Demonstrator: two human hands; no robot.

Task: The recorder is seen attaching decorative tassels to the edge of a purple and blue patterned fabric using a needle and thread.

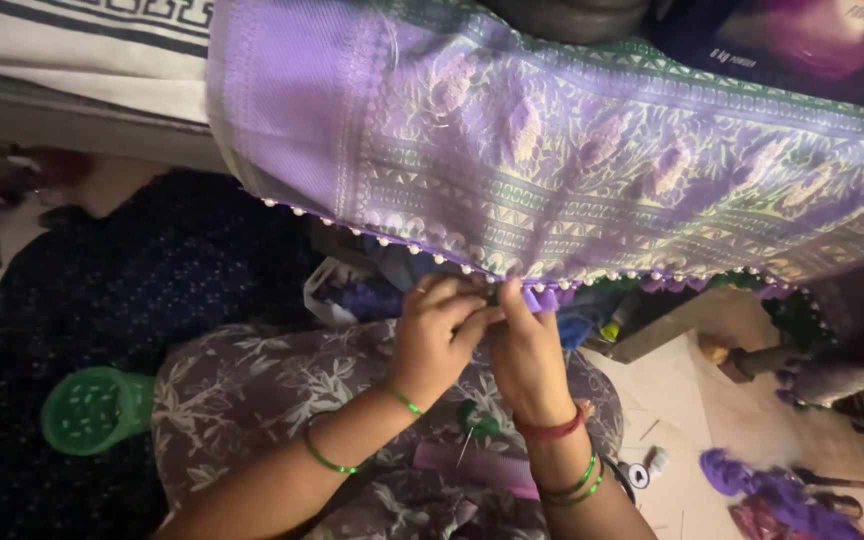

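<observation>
Closest in, both forearms rise side by side over the lap, and the left hand (436, 338) and right hand (527, 350) meet fingertip to fingertip. Both are pinched together on the lower border of the purple cloth (572, 150), the right hand's fingers closed on a small purple tassel (542, 297) just above them. That border, lined with pale beads (422, 251), runs crosswise left to right through the pinch, sloping slightly down to the right. Beyond the hands the cloth spreads up and away; the unworked length lies mostly to the right.
</observation>
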